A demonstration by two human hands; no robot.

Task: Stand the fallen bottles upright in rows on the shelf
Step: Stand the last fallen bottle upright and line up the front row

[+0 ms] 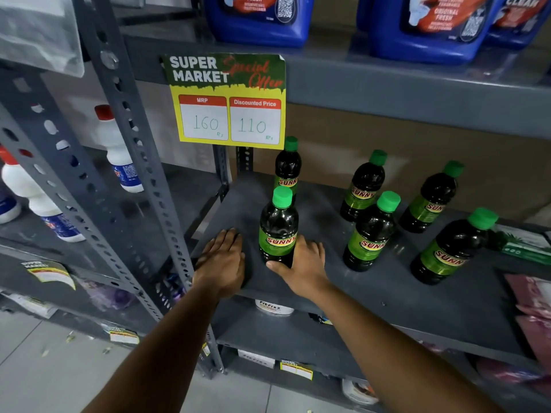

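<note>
Several dark green Sunny bottles with green caps stand upright on the grey shelf point(372, 287). The front left bottle point(278, 226) has my right hand point(304, 263) wrapped around its base from the right, thumb in front. A second bottle point(287, 162) stands directly behind it. To the right stand more upright bottles: one at the back point(363, 186), one in front of it point(371, 232), one further right at the back point(432, 198) and one at the front right point(453, 247). My left hand point(222, 260) lies flat on the shelf's left front corner, fingers together, holding nothing.
A yellow price sign point(228, 101) hangs from the shelf above. Blue detergent jugs point(426, 25) sit on the upper shelf. White bottles with red caps point(116, 147) fill the neighbouring rack on the left. A green packet point(521, 245) and pink packets point(533, 305) lie at the right.
</note>
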